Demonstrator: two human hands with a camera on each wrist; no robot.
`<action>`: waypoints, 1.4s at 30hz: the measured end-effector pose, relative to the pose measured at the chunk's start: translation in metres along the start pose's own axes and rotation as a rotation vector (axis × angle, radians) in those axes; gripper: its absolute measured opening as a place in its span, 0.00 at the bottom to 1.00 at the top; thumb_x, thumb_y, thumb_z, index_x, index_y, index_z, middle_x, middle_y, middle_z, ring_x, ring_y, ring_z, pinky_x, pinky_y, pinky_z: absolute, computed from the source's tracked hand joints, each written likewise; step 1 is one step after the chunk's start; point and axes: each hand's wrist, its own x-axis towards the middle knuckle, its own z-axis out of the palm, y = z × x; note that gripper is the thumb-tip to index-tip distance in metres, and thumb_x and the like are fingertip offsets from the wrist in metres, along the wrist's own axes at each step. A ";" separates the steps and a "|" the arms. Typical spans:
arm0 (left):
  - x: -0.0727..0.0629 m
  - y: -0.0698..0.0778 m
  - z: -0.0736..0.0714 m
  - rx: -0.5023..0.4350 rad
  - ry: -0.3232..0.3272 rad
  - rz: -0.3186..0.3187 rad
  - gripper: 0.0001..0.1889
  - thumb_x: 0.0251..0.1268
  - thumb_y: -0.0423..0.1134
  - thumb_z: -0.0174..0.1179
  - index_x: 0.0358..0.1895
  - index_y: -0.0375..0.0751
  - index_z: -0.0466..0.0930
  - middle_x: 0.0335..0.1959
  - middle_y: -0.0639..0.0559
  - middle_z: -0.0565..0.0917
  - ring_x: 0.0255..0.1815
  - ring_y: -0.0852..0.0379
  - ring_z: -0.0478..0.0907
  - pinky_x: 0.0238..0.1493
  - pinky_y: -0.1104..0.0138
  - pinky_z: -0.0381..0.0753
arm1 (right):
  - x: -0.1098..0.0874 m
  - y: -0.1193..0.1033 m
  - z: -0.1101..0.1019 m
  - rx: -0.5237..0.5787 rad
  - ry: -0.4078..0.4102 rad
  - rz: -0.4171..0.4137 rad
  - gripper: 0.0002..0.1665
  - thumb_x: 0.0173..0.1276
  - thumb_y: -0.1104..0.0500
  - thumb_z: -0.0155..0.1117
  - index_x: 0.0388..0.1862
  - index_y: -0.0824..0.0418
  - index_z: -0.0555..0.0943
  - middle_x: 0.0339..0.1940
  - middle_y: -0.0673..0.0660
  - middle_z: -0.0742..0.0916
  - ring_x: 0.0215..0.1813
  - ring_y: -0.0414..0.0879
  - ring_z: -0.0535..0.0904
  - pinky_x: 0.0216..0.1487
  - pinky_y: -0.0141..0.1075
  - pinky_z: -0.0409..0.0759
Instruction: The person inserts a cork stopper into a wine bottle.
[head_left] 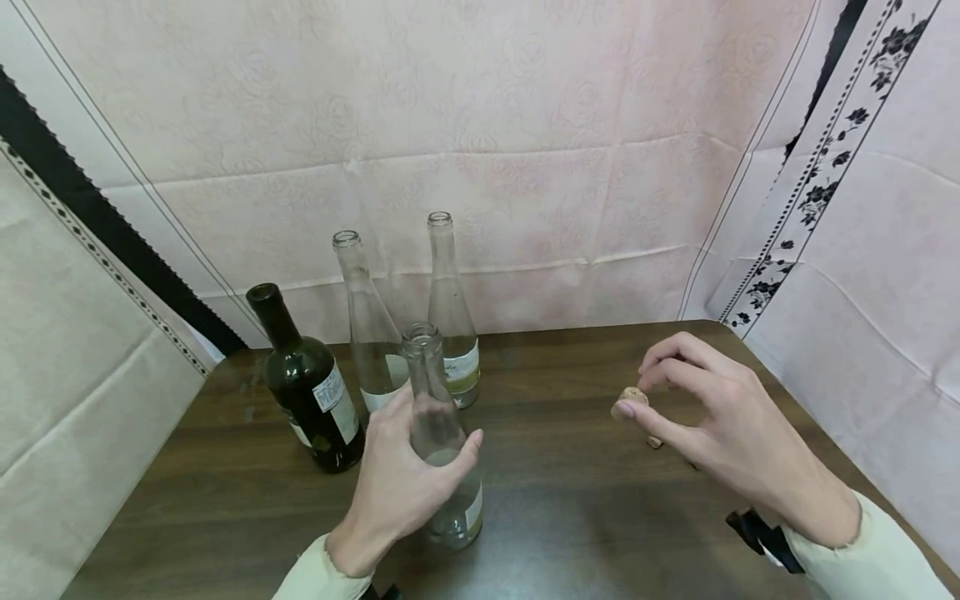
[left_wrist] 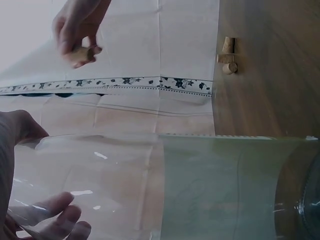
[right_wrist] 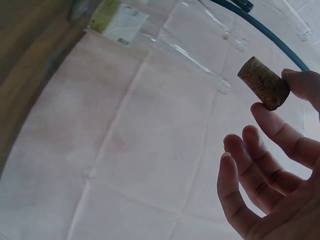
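Observation:
My left hand (head_left: 405, 475) grips a clear glass bottle (head_left: 459, 510) round its body, with the thumb on the right side. The bottle is upright near the middle of the table, and its mouth has no stopper in it. In the left wrist view its pale label (left_wrist: 220, 190) fills the lower right. Off to the right, my right hand (head_left: 723, 417) pinches a cork (right_wrist: 264, 83) between thumb and index finger, above the tabletop. The other fingers are spread and loosely bent. Beneath that hand lie loose corks (left_wrist: 228, 57), mostly hidden by it in the head view.
Behind the held bottle stand two more clear bottles, a left one (head_left: 367, 321) and a right one (head_left: 452, 308). A dark green wine bottle (head_left: 311, 392) is at their left. The brown wooden table (head_left: 570, 500) is bounded by pale patterned cloth (head_left: 525, 167) at the back and sides.

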 end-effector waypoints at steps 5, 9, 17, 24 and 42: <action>0.003 0.003 0.008 0.025 -0.031 0.007 0.13 0.48 0.48 0.77 0.36 0.62 0.82 0.36 0.67 0.82 0.42 0.66 0.77 0.51 0.60 0.74 | 0.015 -0.007 -0.003 0.003 0.022 -0.034 0.18 0.52 0.61 0.82 0.33 0.41 0.82 0.41 0.40 0.81 0.45 0.33 0.76 0.49 0.22 0.70; 0.004 0.006 0.015 0.065 -0.037 0.013 0.14 0.48 0.52 0.76 0.37 0.61 0.83 0.37 0.68 0.80 0.43 0.66 0.74 0.60 0.54 0.69 | 0.029 -0.011 -0.003 0.012 0.061 -0.121 0.15 0.53 0.61 0.80 0.34 0.45 0.84 0.41 0.42 0.82 0.44 0.35 0.77 0.49 0.24 0.71; 0.008 0.012 0.029 0.096 -0.060 0.002 0.15 0.47 0.56 0.75 0.35 0.59 0.83 0.38 0.66 0.80 0.44 0.65 0.73 0.51 0.61 0.69 | 0.047 -0.023 -0.009 -0.011 -0.004 -0.111 0.11 0.56 0.59 0.80 0.34 0.47 0.84 0.42 0.42 0.82 0.45 0.33 0.78 0.50 0.24 0.72; 0.011 0.017 0.040 0.092 -0.045 0.012 0.15 0.47 0.57 0.75 0.33 0.57 0.82 0.38 0.65 0.81 0.44 0.65 0.76 0.51 0.62 0.71 | 0.065 -0.038 -0.016 0.024 0.046 -0.161 0.10 0.56 0.60 0.80 0.35 0.52 0.86 0.41 0.44 0.83 0.45 0.35 0.79 0.51 0.23 0.73; 0.020 0.028 0.065 0.043 -0.099 0.018 0.15 0.51 0.59 0.71 0.34 0.55 0.82 0.41 0.62 0.82 0.48 0.61 0.77 0.55 0.57 0.71 | 0.104 -0.057 -0.018 0.123 0.076 -0.152 0.08 0.58 0.61 0.79 0.35 0.58 0.87 0.42 0.49 0.82 0.45 0.37 0.77 0.49 0.29 0.74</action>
